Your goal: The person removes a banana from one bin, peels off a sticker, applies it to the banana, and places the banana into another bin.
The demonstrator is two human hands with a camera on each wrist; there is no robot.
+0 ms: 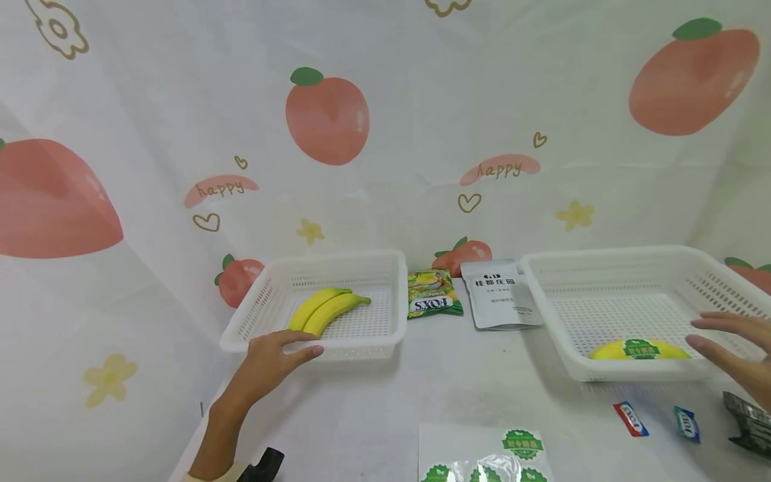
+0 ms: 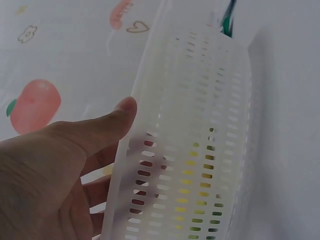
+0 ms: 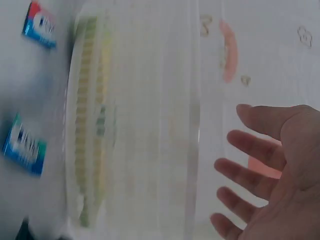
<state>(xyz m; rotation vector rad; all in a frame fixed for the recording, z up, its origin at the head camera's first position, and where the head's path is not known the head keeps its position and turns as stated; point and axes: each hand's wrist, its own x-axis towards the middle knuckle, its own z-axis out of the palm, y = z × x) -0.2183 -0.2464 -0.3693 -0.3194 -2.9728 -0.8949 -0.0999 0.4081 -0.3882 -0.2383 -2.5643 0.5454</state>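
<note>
White plastic basket [image 1: 375,345], bananas [image 1: 332,312] inside | left hand [image 1: 271,365]: fingers clamped on rim | right hand [image 1: 754,373]: fingers apart, near stickered banana [image 1: 665,350]

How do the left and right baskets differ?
The left basket shows two bananas without visible stickers; the right basket shows one banana, partly hidden, with a green sticker. The left hand straddles the left basket's rim, while the right hand, fingers spread, is clear of the right basket. Both baskets are white and slotted.
</note>
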